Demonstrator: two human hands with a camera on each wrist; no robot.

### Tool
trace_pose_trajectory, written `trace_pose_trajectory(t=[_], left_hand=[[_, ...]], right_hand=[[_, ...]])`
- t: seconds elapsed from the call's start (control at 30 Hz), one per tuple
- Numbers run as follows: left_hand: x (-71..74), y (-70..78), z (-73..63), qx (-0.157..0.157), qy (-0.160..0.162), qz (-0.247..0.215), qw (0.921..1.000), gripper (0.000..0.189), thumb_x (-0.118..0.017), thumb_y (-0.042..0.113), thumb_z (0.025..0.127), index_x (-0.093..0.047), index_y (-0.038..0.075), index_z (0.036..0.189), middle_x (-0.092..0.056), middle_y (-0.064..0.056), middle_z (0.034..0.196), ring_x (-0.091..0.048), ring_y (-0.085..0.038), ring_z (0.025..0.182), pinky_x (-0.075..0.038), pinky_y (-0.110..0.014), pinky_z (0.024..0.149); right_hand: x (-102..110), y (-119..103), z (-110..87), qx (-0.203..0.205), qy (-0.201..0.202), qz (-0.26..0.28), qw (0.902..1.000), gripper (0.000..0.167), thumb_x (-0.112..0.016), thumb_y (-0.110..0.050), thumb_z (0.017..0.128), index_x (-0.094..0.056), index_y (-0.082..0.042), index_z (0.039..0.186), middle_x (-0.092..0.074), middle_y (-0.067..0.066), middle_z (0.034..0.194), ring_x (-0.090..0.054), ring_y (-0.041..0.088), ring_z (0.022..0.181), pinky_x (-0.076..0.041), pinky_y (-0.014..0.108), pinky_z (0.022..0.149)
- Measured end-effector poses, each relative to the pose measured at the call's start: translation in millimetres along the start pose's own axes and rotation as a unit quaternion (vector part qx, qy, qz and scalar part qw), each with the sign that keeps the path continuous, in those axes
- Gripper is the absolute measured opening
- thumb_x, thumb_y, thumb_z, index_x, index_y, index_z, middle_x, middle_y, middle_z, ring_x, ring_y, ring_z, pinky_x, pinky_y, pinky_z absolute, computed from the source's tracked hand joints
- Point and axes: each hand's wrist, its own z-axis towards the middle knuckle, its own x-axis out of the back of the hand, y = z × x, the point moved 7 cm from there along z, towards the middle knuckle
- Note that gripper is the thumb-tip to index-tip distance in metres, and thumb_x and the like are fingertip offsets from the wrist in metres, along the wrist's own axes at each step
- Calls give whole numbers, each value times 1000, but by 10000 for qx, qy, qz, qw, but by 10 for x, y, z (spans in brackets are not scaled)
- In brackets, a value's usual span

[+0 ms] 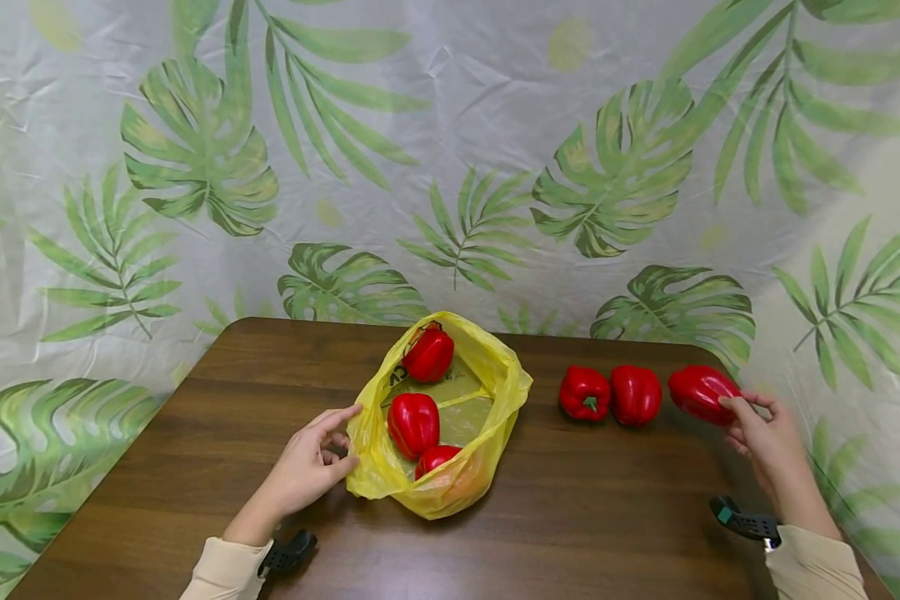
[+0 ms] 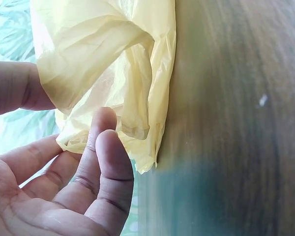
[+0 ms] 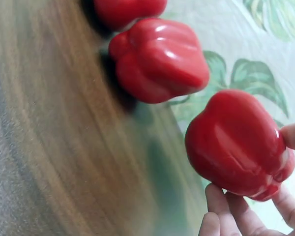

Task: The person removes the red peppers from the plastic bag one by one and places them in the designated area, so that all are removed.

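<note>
A yellow plastic bag [image 1: 507, 400] lies wide open on the table, with three red bell peppers [image 1: 414, 425] inside. My left hand [image 1: 311, 462] grips its rim at the left side, thumb and fingers at the thin film [image 2: 137, 29]. At the far right, my right hand [image 1: 772, 437] holds a red bell pepper [image 1: 701, 393] between thumb and fingers. In the right wrist view this pepper [image 3: 236, 142] shows clear of the tabletop. Two more red peppers, one with its green stem [image 1: 590, 403] facing me, rest side by side between the bag and my right hand.
The dark wooden table [image 1: 600, 517] has its back edge close to a leaf-patterned cloth [image 1: 480, 125]. The table's right edge runs beside my right forearm. Both wrists wear dark straps [image 1: 288, 552].
</note>
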Motion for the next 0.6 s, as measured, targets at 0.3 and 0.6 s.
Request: trace_pose_trajectory(t=[0.3,0.6], left_hand=[[-1,-2,8,47,-11,-2,10000,70,-79,-4,87,-55,-3,152,-60,-21,145,-68,-13,95,-59,-24,66],[0,-8,6,79,8,38,10000,69,-79,-4,87,-56,-2,153,-61,-20,144,-68,-13,95,-58,-23,64]], right_hand=[[-35,107,18,-402,102,-667,9969,30,-63,-41,106,-43,-24,121,-44,6,123,-59,9,72,-63,21,69],[-91,132,38,-474,-105,-1114,9926,56,-58,-40,108,-36,4,134,-43,22,133,-61,10,74,-64,24,69]])
